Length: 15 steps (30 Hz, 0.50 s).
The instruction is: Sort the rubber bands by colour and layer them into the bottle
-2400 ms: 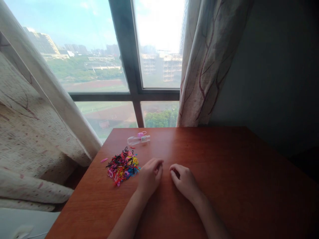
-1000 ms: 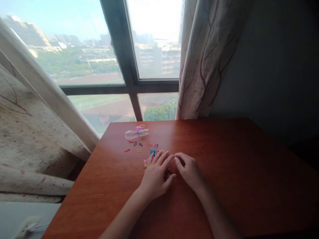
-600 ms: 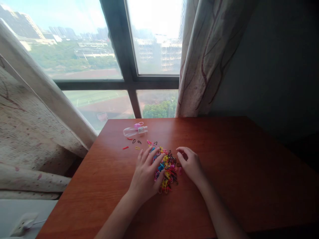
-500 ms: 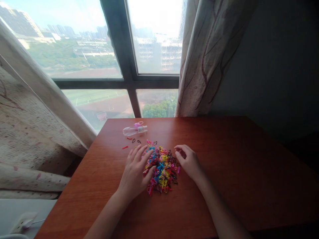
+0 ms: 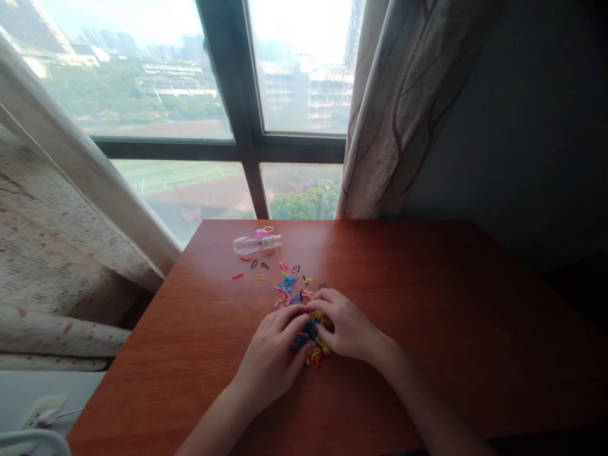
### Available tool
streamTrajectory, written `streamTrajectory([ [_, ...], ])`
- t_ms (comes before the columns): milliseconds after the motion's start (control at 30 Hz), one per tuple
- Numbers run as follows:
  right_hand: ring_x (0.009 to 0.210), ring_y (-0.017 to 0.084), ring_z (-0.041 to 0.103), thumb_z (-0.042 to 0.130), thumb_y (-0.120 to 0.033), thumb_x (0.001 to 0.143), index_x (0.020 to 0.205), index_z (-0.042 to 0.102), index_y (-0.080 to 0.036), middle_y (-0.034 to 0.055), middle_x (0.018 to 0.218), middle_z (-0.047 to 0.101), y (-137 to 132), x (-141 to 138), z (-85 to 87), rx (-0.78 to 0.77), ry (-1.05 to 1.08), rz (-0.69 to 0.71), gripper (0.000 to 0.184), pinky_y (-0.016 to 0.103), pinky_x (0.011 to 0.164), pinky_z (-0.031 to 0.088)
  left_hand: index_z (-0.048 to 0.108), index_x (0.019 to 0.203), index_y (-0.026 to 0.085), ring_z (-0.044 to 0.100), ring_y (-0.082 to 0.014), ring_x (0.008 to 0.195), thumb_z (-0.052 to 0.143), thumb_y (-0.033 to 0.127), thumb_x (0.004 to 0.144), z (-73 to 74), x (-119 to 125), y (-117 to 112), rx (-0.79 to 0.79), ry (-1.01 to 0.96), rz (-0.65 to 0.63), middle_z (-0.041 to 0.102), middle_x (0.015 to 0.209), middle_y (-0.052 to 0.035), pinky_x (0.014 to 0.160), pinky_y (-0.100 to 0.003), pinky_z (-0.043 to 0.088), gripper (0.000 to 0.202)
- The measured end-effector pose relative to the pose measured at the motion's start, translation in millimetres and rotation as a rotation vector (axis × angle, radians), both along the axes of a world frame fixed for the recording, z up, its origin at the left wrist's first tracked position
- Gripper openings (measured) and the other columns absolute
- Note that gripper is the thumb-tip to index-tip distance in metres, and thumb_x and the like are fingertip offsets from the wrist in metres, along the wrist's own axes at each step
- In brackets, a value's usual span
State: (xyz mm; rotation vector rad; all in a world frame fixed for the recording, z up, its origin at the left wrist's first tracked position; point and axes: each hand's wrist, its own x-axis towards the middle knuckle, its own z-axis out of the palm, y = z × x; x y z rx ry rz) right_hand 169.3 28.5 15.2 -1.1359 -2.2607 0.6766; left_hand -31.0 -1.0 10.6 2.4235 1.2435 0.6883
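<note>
My left hand (image 5: 270,348) and my right hand (image 5: 350,328) curve around a heap of small coloured rubber bands (image 5: 311,330) from both sides. Their fingertips almost meet over its far side. Both hands are closed round the bands, with thumbs low on the near side. Part of the heap is hidden under the fingers. Blue, pink and yellow bands (image 5: 288,282) lie loose just beyond the hands. A few single ones, such as a yellow rubber band (image 5: 261,277) and a red rubber band (image 5: 237,276), are farther left.
A clear plastic bottle (image 5: 249,246) lies on its side at the back of the brown wooden table (image 5: 427,304), with a pink cap (image 5: 261,233) beside it. Behind are a window and curtains (image 5: 380,126). A wall socket (image 5: 42,411) is at the lower left.
Both hands have come together from either side and closed around the heap. The rubber bands are gathered tighter, leaving some loose at the far side.
</note>
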Motion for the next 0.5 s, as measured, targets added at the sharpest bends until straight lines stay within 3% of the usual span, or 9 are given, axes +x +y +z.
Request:
streamTrajectory([
  [100,0.104,0.021,0.058,0.062,-0.013,0.078,0.116,0.062,-0.023,0.0056,0.114,0.065,-6.0,9.5,5.9,0.004,-0.01,0.017,0.039,0.035,0.094,0.043,0.059,0.122,0.026,0.059,-0.0223,0.114,0.054,0.023,0.089,2.7,-7.2,1.1,-0.006,-0.072,0.008,0.061,0.127,-0.0072,0.099,-0.036,0.05,0.034],
  [233,0.104,0.02,0.058,0.063,-0.02,0.083,0.115,0.063,-0.022,0.0057,0.113,0.066,3.9,14.5,14.2,0.012,0.053,0.004,0.032,0.035,0.094,0.042,0.061,0.118,0.024,0.059,-0.0214,0.115,0.054,0.027,0.09,14.6,-28.1,21.9,0.038,-0.124,0.136,0.063,0.123,-0.0066,0.1,-0.034,0.048,0.029],
  [367,0.103,0.019,0.057,0.062,-0.021,0.084,0.106,0.066,-0.02,0.0074,0.111,0.06,38.8,1.4,12.0,0.02,0.083,-0.034,0.023,0.031,0.092,0.045,0.06,0.118,0.021,0.057,-0.0248,0.115,0.052,0.033,0.09,16.8,-61.8,61.2,0.128,-0.022,0.332,0.062,0.124,-0.008,0.102,-0.04,0.046,0.032],
  [500,0.109,0.022,0.053,0.064,-0.028,0.083,0.119,0.061,-0.018,0.0105,0.116,0.057,82.1,-34.8,5.2,0.035,-0.096,-0.079,0.037,0.035,0.096,0.043,0.061,0.118,0.017,0.059,-0.0274,0.108,0.049,0.041,0.09,6.4,-83.6,94.1,0.135,0.141,0.53,0.062,0.119,-0.0109,0.096,-0.042,0.047,0.038],
])
